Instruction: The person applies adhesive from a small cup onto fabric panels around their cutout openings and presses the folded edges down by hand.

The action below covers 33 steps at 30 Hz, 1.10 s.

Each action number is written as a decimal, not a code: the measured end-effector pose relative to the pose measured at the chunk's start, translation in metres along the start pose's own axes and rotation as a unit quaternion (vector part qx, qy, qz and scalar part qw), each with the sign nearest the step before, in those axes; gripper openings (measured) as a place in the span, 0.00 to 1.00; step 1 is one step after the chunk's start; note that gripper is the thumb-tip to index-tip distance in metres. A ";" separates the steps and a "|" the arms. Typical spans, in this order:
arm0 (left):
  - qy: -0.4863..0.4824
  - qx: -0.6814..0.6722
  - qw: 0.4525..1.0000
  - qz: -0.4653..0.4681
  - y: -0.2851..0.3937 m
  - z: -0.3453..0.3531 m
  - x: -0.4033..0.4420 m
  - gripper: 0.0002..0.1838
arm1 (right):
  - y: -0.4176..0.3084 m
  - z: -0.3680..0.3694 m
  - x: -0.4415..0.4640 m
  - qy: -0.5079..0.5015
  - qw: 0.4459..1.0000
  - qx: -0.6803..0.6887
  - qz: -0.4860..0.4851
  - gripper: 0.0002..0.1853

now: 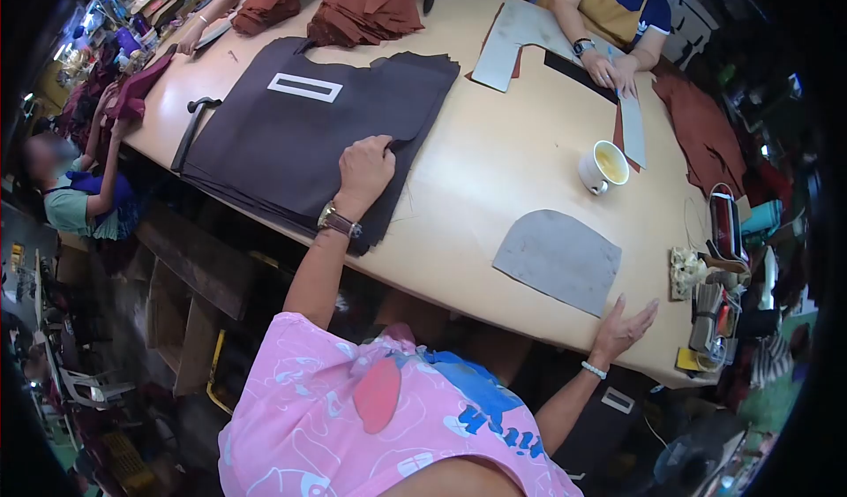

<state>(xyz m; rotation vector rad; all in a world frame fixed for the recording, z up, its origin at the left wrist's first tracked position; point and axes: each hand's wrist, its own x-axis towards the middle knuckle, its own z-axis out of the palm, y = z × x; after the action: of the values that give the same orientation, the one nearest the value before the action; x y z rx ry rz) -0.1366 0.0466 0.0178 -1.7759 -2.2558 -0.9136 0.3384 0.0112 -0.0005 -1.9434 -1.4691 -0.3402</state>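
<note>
A stack of dark fabric pieces (265, 144) lies on the table, its edges slightly uneven. My left hand (366, 170) rests over its right side, fingers closed on the top fabric piece, whose edge lifts a little at the fingertips. A white rectangular frame template (304, 87) lies flat on the stack. My right hand (626, 327) is held near the table's front edge with fingers spread and nothing in it. Just beyond that hand lies a grey rounded template (560, 260). A white cup (604, 168) of yellowish liquid stands farther back.
The table (450, 232) also bears rust-brown fabric piles (371, 7) and a black-handled tool (190, 135). Across it, a co-worker (609, 20) handles a pale curved template (520, 38). Another person (84, 179) holds maroon fabric at left. Cluttered supplies (715, 294) edge the right.
</note>
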 end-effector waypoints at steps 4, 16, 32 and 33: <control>-0.035 -0.188 0.977 -0.091 -0.016 -0.026 0.014 0.11 | -0.014 -0.008 0.000 0.029 0.998 -0.038 -0.031 0.34; -0.099 -0.401 0.911 0.002 0.048 -0.049 -0.060 0.07 | -0.280 0.011 -0.021 -0.596 0.711 0.374 -0.016 0.53; -0.110 -0.449 0.887 0.001 0.114 -0.013 -0.114 0.05 | -0.203 -0.001 -0.034 -0.416 0.778 0.466 0.071 0.45; -0.113 -0.444 0.889 0.012 0.118 -0.011 -0.116 0.05 | -0.205 0.008 -0.041 -0.382 0.799 0.463 0.024 0.44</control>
<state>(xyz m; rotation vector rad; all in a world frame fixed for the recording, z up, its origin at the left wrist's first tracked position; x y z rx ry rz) 0.0040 -0.0415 0.0188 -2.3072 -2.0544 -2.0711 0.1339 0.0145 0.0418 -1.2735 -1.5689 1.1353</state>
